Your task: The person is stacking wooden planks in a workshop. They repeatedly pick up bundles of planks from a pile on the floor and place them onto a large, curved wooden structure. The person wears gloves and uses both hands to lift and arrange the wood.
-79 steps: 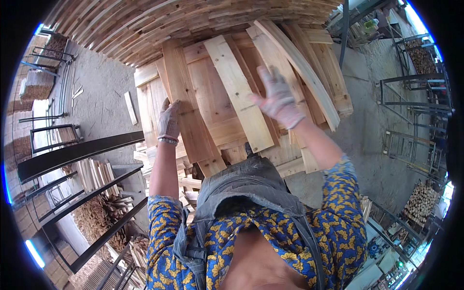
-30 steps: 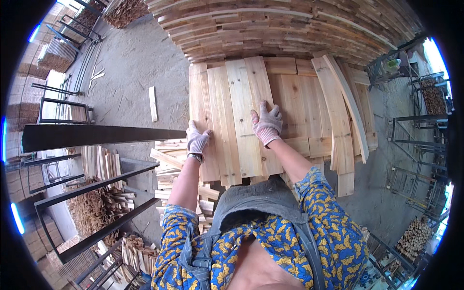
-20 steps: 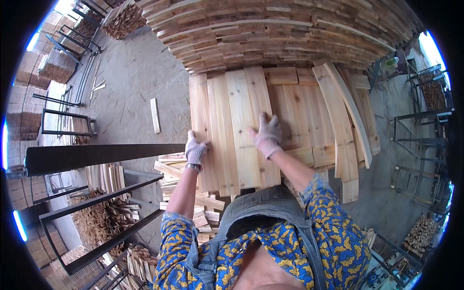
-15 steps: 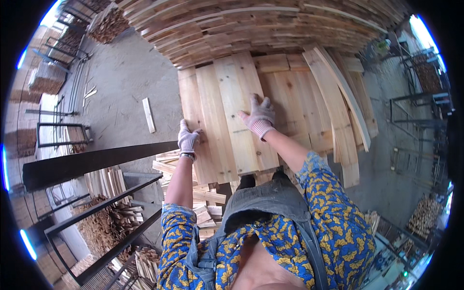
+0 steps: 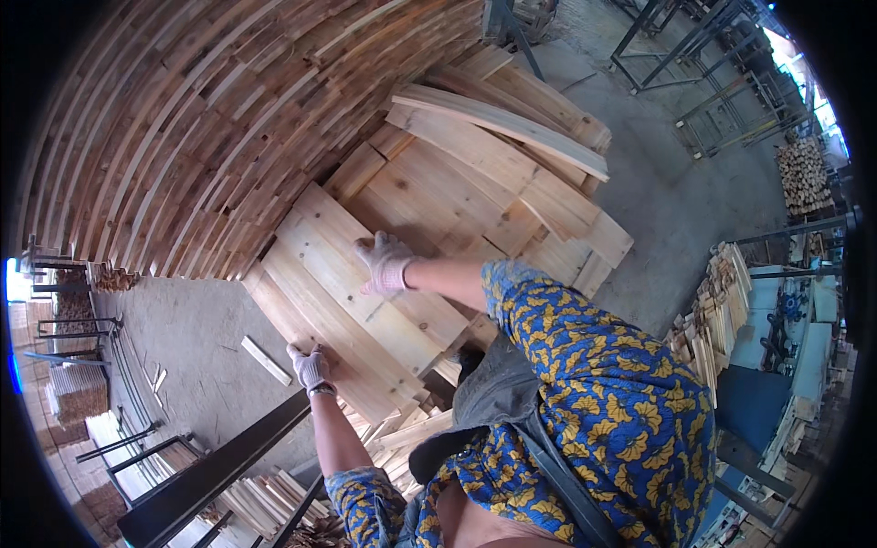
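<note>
Several pale, knotty wooden boards [image 5: 352, 265] lie side by side on a layer of wood in front of me. My left hand [image 5: 311, 367], in a light knitted glove, rests at the outer edge of the leftmost board [image 5: 315, 331], its fingers and thumb apart. My right hand [image 5: 385, 263], gloved the same way, lies spread on top of the boards, near the edge where the pale ones meet a darker row [image 5: 416, 196]. Neither hand is wrapped round anything that I can see.
A tall stack of boards [image 5: 201, 128] rises behind the layer. Loose planks [image 5: 512, 151] lie across its right side. A dark metal beam [image 5: 215, 470] juts in at lower left. Wood scraps [image 5: 416, 438] lie below the boards; a stray strip [image 5: 267, 360] is on the floor.
My view has turned to the right, so the boards and stack appear slanted. Both hands are still at the boards, at much the same places on them.
</note>
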A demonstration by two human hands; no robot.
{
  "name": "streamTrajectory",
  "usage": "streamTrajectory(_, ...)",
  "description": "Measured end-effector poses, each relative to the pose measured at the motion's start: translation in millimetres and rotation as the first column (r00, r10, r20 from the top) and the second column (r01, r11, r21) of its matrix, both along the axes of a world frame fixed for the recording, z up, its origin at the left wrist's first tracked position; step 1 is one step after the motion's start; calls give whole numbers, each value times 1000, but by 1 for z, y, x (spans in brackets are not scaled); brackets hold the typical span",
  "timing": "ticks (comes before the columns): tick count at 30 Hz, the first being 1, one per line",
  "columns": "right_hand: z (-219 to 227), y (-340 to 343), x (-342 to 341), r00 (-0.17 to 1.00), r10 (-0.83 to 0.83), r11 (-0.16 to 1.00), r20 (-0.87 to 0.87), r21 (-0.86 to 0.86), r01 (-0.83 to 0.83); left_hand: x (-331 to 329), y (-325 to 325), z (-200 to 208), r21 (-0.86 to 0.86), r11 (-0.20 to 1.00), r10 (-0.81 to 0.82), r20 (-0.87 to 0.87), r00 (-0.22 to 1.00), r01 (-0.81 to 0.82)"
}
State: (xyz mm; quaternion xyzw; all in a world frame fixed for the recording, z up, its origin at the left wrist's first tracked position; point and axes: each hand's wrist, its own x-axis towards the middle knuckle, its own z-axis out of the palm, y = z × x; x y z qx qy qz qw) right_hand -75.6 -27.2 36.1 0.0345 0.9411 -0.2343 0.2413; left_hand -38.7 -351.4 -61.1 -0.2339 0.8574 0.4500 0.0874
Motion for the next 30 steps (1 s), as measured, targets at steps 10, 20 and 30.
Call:
streamTrajectory(10,59,347,2,964,-60,849,-260,494,186,50,120,22,-580,643,-256,451,855,499)
streamTrajectory(20,88,362,10,983,-184,963,-11,199,182,50,117,30,-591,630,-192,512,838,505)
streamTrajectory(30,47,240,43,980,64,731,-187,677,82,48,142,70,-539,626,-244,550,799,563)
